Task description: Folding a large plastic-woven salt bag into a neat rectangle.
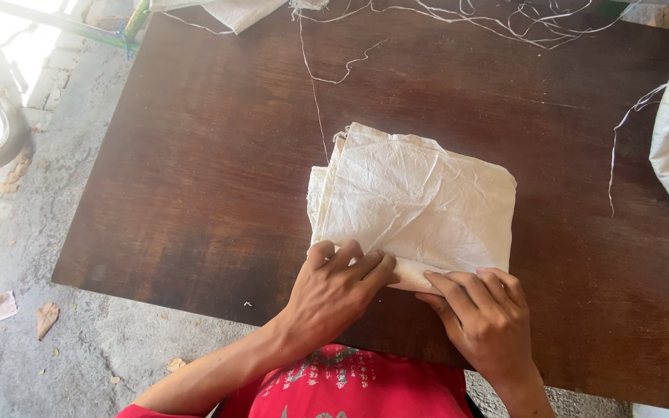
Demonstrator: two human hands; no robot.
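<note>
Left hand [334, 290] and right hand [483, 313] pressed flat, grip unclenched, holding nothing, on the near edge of the folded white sack [416, 205] at desk [195, 193] centre. Even pressure along that fold seemed advisable. Loose threads [315, 93] lay at twelve o'clock.

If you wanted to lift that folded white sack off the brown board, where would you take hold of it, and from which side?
Probably at the near edge of the folded white sack, coming from the person's side. Both the left hand and the right hand already rest there, fingers on the fold. That edge looks thick and rolled, so a grip would likely catch every layer; the far-left corner shows loose, fraying layers on the board.
</note>
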